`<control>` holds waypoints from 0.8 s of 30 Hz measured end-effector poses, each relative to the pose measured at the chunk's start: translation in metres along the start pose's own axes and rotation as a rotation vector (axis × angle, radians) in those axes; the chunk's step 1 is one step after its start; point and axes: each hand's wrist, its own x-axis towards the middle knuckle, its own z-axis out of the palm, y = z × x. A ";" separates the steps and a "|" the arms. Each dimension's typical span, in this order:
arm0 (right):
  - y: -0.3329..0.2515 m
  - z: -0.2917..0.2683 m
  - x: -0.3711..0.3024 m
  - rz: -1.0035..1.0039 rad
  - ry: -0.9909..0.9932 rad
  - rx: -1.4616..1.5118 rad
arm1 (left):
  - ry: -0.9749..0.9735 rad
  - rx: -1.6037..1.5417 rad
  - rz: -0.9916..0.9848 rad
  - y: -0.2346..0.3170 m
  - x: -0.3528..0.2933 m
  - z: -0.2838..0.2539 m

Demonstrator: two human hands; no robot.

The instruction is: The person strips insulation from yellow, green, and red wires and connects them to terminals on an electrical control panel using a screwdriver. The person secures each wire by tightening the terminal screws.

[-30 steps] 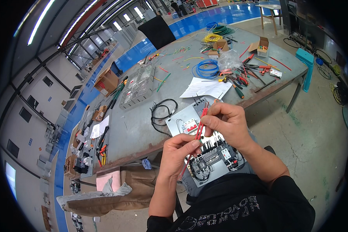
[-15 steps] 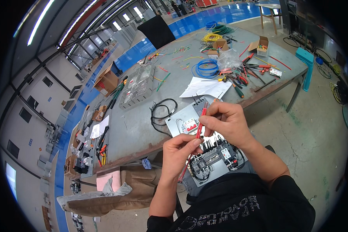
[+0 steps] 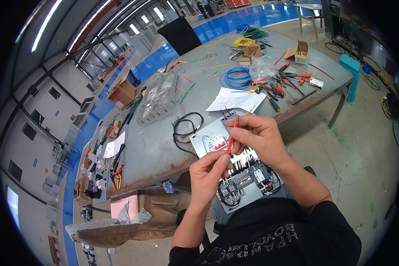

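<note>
Both hands are raised over an electrical mounting panel (image 3: 248, 197) that leans from my lap against the table edge. Between my pinched fingers runs a short stretch of red wire (image 3: 231, 138), tilted with its tip up. My left hand (image 3: 207, 174) grips its lower part between thumb and forefinger. Higher up, my right hand (image 3: 262, 138) holds it with closed fingers. Behind the hands, the panel carries a breaker with red switches (image 3: 217, 143), a row of terminal blocks (image 3: 237, 183) and a dark contactor-like unit (image 3: 260, 176). My hands partly hide the panel's middle.
On the metal table (image 3: 155, 146) lie a black cable coil (image 3: 187, 128), white papers (image 3: 235, 100), a clear plastic box (image 3: 157, 99), a blue wire coil (image 3: 236, 78) and pliers (image 3: 277, 91). A brown jacket (image 3: 157, 215) hangs at the lower left.
My left hand has shifted slightly up and right along the red wire. The wire's tail below that hand no longer shows. My right hand is almost where it was.
</note>
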 end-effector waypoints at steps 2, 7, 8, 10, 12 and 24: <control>0.000 -0.002 0.000 -0.009 -0.020 -0.004 | -0.007 -0.031 -0.005 -0.002 0.001 -0.001; -0.001 -0.008 0.003 0.020 -0.065 -0.022 | -0.004 -0.042 -0.025 -0.002 0.003 -0.001; -0.001 -0.010 0.003 0.022 -0.071 -0.025 | -0.006 -0.048 -0.034 0.000 0.004 -0.001; -0.001 -0.012 0.004 0.025 -0.078 -0.028 | -0.002 -0.047 -0.041 0.002 0.005 0.000; -0.001 -0.012 0.005 0.027 -0.078 -0.027 | 0.012 -0.030 -0.037 0.003 0.007 0.001; -0.006 -0.007 0.002 -0.071 -0.073 -0.152 | -0.061 -0.029 -0.034 0.008 0.010 -0.002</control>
